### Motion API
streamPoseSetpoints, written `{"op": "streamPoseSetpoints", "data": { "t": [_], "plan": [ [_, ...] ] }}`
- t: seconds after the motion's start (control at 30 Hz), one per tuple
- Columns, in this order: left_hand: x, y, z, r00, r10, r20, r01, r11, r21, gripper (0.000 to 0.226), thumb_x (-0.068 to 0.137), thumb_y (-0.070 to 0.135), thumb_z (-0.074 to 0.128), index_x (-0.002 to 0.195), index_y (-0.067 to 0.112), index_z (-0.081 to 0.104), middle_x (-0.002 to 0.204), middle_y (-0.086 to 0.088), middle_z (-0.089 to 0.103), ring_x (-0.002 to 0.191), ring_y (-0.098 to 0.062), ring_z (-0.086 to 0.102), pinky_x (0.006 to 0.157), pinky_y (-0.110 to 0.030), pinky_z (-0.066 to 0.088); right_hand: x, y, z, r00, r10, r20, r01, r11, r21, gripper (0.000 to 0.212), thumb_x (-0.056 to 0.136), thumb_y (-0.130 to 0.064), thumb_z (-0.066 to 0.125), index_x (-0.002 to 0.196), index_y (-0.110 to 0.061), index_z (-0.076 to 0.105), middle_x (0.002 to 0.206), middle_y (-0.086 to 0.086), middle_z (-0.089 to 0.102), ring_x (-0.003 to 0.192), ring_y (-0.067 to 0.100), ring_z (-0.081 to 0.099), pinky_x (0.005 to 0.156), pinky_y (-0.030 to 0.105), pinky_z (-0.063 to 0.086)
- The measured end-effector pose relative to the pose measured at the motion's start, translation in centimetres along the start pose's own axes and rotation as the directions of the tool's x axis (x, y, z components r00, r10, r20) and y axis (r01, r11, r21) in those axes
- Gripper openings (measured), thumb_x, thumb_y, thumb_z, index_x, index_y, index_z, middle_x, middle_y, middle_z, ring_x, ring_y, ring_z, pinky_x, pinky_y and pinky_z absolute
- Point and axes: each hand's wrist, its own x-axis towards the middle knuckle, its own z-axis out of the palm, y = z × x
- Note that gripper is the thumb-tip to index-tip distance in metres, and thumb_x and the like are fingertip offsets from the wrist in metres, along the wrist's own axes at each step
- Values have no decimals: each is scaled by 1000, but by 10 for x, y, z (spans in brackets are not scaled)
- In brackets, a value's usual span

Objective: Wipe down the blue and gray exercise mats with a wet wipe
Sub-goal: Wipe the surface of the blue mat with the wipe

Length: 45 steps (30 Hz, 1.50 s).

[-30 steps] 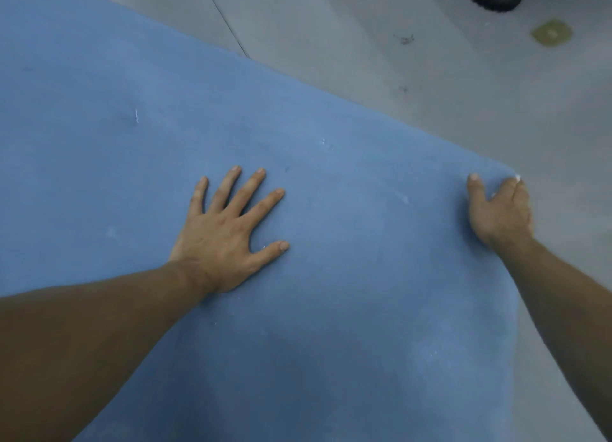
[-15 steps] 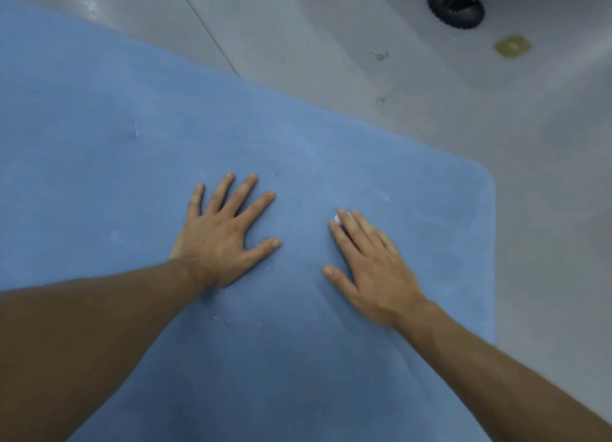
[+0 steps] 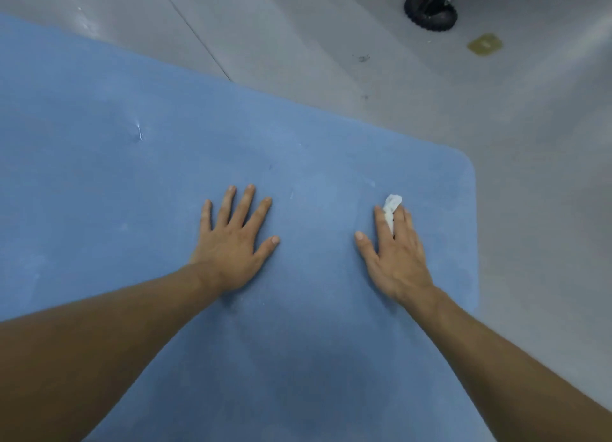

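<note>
Right hand [image 3: 397, 259] shifted rightward, away from left hand [image 3: 231, 253], since half a second ago | wipe [image 3: 391, 206] pressed onto blue mat [image 3: 298, 143] beneath its straight fingers, a tuft seen between index and middle | left hand laid flat, fingers spread, nothing held | mat spread on gray floor [image 3: 298, 44]

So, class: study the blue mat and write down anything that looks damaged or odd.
The blue mat has a small pale nick toward its far left, puckered like a tear. Faint whitish smudges dot its surface.
</note>
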Motion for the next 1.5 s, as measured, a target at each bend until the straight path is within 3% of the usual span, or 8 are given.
{"op": "streamPoseSetpoints", "data": {
  "t": [0.23,0.4,0.5,0.63,0.97,1.1,1.3,1.5],
  "plan": [
    [-19,2,15,993,25,-111,-26,1000,-4,76,98,70,11,165,35,13,174,6,1,160,-22,-3,127,-55,0,-86,-14,26,908,-389,157,414,891,-186,85,101,-72,19,166,-21,2,173,2,-10,159,16,-15,129,37,0],
    [-17,-1,19,992,26,-120,-26,1000,3,76,98,74,8,164,38,11,174,8,2,160,-19,-3,125,-48,-8,-151,-5,43,817,-565,118,575,782,-239,80,104,-68,30,164,-15,23,173,5,12,160,22,11,125,39,15],
    [-18,-4,19,991,33,-126,-32,999,9,76,98,76,7,164,38,10,174,9,3,159,-17,-2,121,-38,-18,-155,19,40,855,-514,66,512,821,-252,79,105,-64,31,165,-13,20,173,3,11,159,20,14,124,41,17],
    [-23,-7,20,992,48,-113,-48,999,-4,77,98,76,6,164,39,8,174,9,0,159,-17,-3,124,-43,-10,-130,70,15,991,-84,-100,68,985,-156,80,102,-60,26,165,-11,18,173,4,12,159,23,17,126,44,19],
    [-39,3,22,993,44,-110,-40,998,38,75,101,65,8,165,28,15,174,0,6,160,-26,1,126,-57,4,-51,91,-14,966,242,-89,-242,970,6,96,92,-75,11,165,-15,-6,174,3,-10,160,21,-3,129,43,3],
    [-38,1,24,993,36,-111,-31,998,49,75,101,67,4,166,30,10,174,2,2,160,-24,-2,127,-55,1,-67,40,2,997,-36,-68,34,999,-26,91,98,-68,20,165,-11,-4,174,3,-8,160,23,-2,129,38,5],
    [-39,0,26,987,64,-149,-55,997,60,72,104,65,11,163,27,23,173,-2,16,159,-29,12,124,-55,7,-130,1,42,866,-491,93,500,853,-150,86,105,-67,28,166,-14,0,174,-2,0,160,16,0,128,40,12],
    [-39,1,25,987,51,-151,-41,997,63,71,103,64,15,164,28,20,173,0,13,159,-27,9,125,-52,2,-77,61,0,976,-209,-53,199,968,-152,76,106,-58,30,166,-17,6,173,-1,8,159,18,12,128,39,15]
  ]
}}
